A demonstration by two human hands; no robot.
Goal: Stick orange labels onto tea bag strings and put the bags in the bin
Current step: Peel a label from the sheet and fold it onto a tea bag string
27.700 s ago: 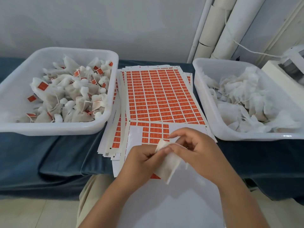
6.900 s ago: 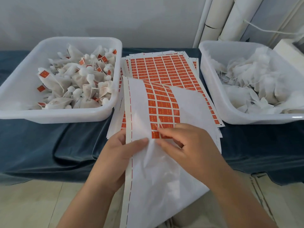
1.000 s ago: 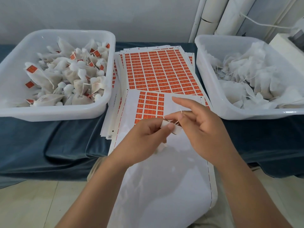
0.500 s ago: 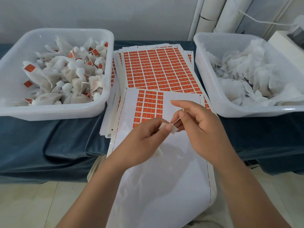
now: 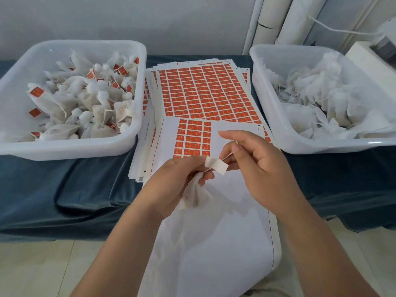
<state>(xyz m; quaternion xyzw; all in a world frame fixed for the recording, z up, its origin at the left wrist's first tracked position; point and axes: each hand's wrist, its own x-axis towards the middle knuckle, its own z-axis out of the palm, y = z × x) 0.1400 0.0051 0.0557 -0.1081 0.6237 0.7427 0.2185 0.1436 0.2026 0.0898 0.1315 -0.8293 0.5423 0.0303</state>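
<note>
While table [image 5: 64, 189] kept all within reach: left bin [image 5: 137, 133] at 10 o'clock held labelled bags [image 5: 85, 99], right bin [image 5: 265, 133] at 2 o'clock held bare bags [image 5: 321, 93]. Label sheets [image 5: 203, 93] at 12 o'clock, between bins, handy for peeling. Left hand [image 5: 171, 181] gripped tea bag [image 5: 195, 198] at centre, steadying it. Right hand [image 5: 261, 168] pinched string [image 5: 227, 157] taut, likely readying it for label. No orange label visible on string.

Orange labels [image 5: 199, 93] in a grid — white bins [image 5: 137, 99], dark-blue cloth [image 5: 64, 189].
</note>
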